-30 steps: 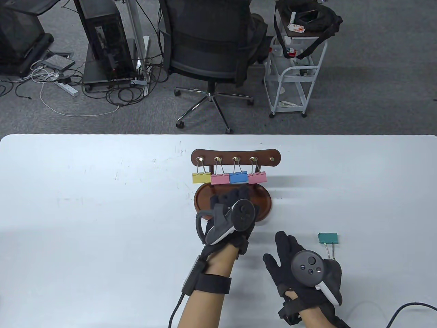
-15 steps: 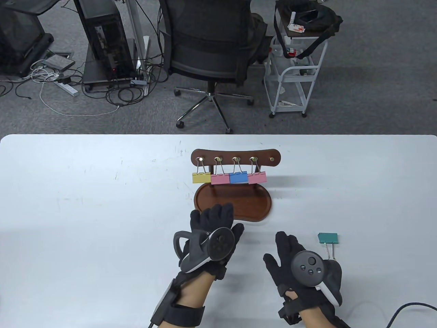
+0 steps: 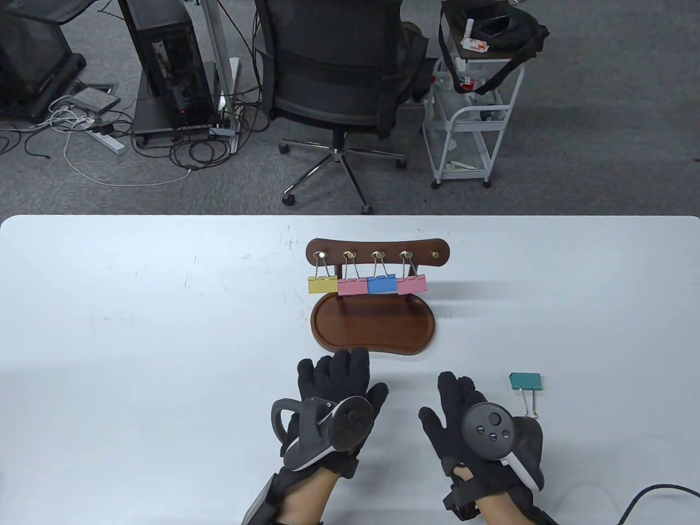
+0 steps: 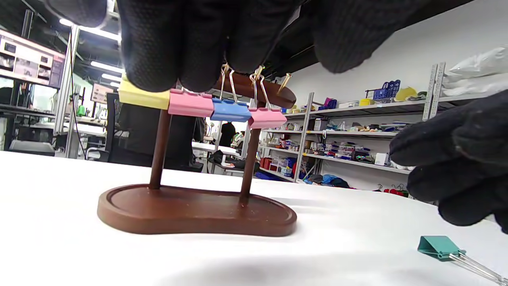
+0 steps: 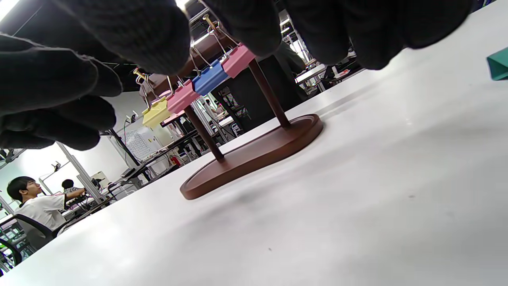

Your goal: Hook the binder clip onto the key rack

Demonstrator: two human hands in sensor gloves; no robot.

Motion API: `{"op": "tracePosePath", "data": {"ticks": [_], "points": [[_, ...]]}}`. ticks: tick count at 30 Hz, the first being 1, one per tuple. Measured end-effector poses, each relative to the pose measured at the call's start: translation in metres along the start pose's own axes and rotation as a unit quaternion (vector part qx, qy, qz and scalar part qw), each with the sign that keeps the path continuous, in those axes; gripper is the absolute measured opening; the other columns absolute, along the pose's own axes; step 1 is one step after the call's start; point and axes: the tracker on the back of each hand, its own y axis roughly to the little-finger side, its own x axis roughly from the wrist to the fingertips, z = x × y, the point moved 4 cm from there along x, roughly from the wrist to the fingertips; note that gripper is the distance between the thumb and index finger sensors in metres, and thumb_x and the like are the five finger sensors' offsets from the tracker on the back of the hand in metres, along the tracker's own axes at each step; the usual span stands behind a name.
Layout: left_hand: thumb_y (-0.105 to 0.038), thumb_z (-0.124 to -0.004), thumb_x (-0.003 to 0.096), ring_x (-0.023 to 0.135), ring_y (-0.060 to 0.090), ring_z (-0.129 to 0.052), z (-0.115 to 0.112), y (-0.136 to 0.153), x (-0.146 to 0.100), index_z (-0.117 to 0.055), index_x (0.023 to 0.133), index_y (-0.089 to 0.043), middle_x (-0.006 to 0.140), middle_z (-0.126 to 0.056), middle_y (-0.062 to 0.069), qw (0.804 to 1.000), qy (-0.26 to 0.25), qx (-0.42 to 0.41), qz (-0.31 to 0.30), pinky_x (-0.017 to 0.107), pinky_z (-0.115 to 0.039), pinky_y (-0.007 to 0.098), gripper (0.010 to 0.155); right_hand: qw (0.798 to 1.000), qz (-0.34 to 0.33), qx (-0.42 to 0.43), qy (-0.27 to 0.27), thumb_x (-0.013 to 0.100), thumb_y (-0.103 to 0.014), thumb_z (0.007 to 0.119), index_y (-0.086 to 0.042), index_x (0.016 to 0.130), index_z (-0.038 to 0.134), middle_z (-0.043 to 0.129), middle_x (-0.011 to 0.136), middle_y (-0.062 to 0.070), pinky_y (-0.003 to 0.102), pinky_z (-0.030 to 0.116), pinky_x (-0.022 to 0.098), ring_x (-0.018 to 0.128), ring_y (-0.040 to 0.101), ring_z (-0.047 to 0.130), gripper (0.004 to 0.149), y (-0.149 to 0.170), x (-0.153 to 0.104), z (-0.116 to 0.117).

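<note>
Near the tabletop's [image 3: 136,306] front edge, both the left hand [image 3: 333,399] and right hand [image 3: 470,426] lie spread with each grip holding nothing, the green binder clip [image 3: 525,381] just right of the right hand, the key rack [image 3: 377,257] carrying 4 clips.

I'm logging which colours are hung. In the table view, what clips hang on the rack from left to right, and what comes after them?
yellow clip → left pink clip → blue clip → right pink clip → empty hook
</note>
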Motion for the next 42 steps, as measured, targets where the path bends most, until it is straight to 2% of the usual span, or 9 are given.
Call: {"op": "tracePosePath", "data": {"ticks": [11, 23, 30, 42], "points": [[-0.05, -0.079, 0.0577, 0.092, 0.058, -0.081, 0.007, 0.001, -0.012, -0.067, 0.113, -0.002, 0.108, -0.077, 0.029, 1.0, -0.016, -0.001, 0.001, 0.069, -0.049, 0.079, 0.074, 1.0, -0.018, -0.013, 0.021, 0.058, -0.049, 0.072, 0.001, 0.115, 0.052, 0.055, 0.109, 0.044, 0.074, 0.056, 0.06, 0.091, 0.07, 0.061, 0.078, -0.01, -0.004, -0.004], [-0.05, -0.079, 0.0576, 0.094, 0.058, -0.08, 0.006, -0.001, -0.013, -0.067, 0.114, -0.003, 0.109, -0.077, 0.029, 1.0, -0.014, -0.017, -0.013, 0.069, -0.049, 0.079, 0.074, 0.998, -0.042, -0.026, 0.04, 0.058, -0.048, 0.072, 0.001, 0.114, 0.054, 0.057, 0.111, 0.041, 0.073, 0.056, 0.061, 0.092, 0.067, 0.062, 0.077, -0.021, -0.002, -0.014], [-0.05, -0.078, 0.0576, 0.094, 0.058, -0.08, 0.004, 0.002, -0.014, -0.067, 0.113, -0.003, 0.109, -0.077, 0.028, 1.0, -0.008, -0.021, -0.011, 0.069, -0.049, 0.079, 0.074, 0.998, -0.029, -0.019, 0.058, 0.058, -0.047, 0.072, 0.002, 0.114, 0.056, 0.059, 0.11, 0.04, 0.073, 0.055, 0.061, 0.092, 0.066, 0.063, 0.076, -0.015, 0.008, -0.037], [-0.05, -0.078, 0.0578, 0.093, 0.059, -0.08, 0.004, 0.006, -0.015, -0.067, 0.113, -0.003, 0.109, -0.077, 0.029, 1.0, -0.003, -0.025, -0.001, 0.069, -0.049, 0.08, 0.074, 0.996, 0.024, -0.057, 0.071, 0.058, -0.046, 0.074, 0.001, 0.114, 0.055, 0.059, 0.111, 0.039, 0.073, 0.053, 0.063, 0.093, 0.066, 0.061, 0.076, 0.009, 0.039, -0.085]]}}
